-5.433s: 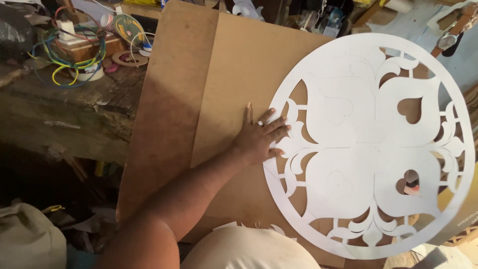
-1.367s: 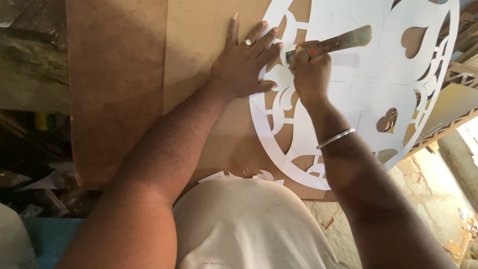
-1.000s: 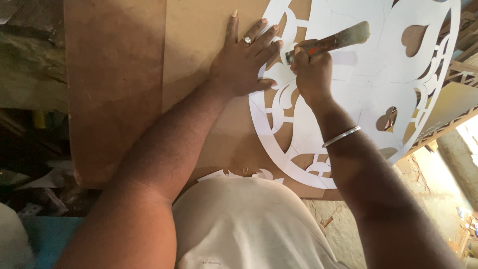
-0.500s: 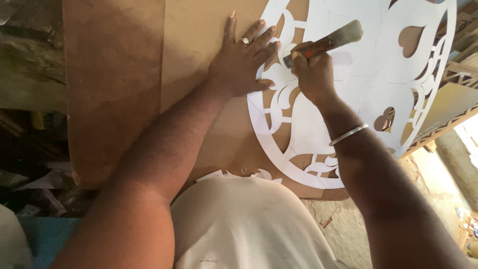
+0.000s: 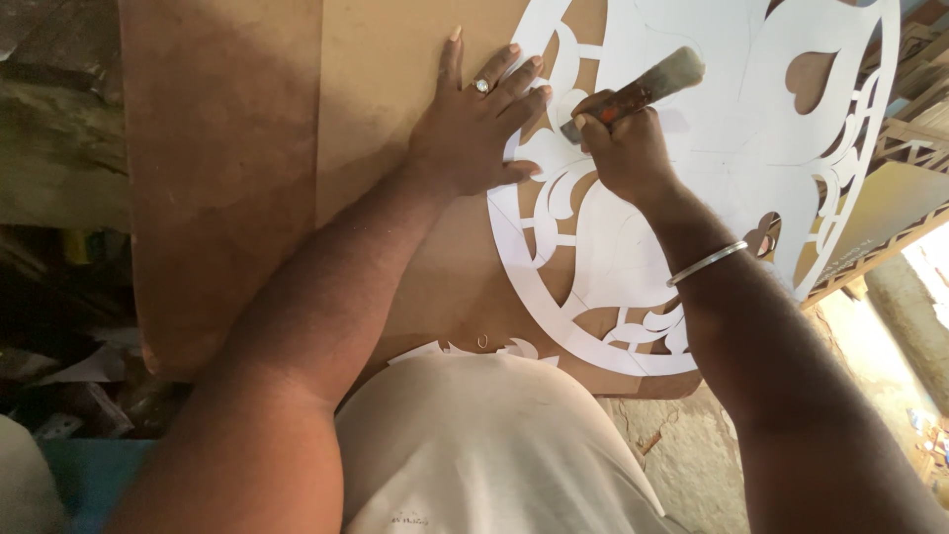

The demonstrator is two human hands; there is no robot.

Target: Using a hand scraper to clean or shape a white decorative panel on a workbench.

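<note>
A large round white paper stencil (image 5: pixel 722 148) with cut-out leaf and heart shapes lies on a brown board (image 5: pixel 386 129). My left hand (image 5: pixel 479 124), a ring on one finger, lies flat with fingers spread across the stencil's left edge and the board. Just to its right, my right hand (image 5: pixel 623 148) is closed around the handle of a paintbrush (image 5: pixel 643 91). The bristles point up and right over the stencil. A metal bangle (image 5: pixel 707 262) sits on my right wrist.
The board's left part is darker brown (image 5: pixel 217 178). A rough dark workbench edge (image 5: pixel 59 148) lies further left. A carved wooden lattice panel (image 5: pixel 905 138) shows at the right edge, with stone floor (image 5: pixel 682 455) below.
Since the earliest frame my right hand has come in with the paintbrush and the view has shifted closer. Over the last second the brush has tilted and moved slightly up-right; my left hand stays put.
</note>
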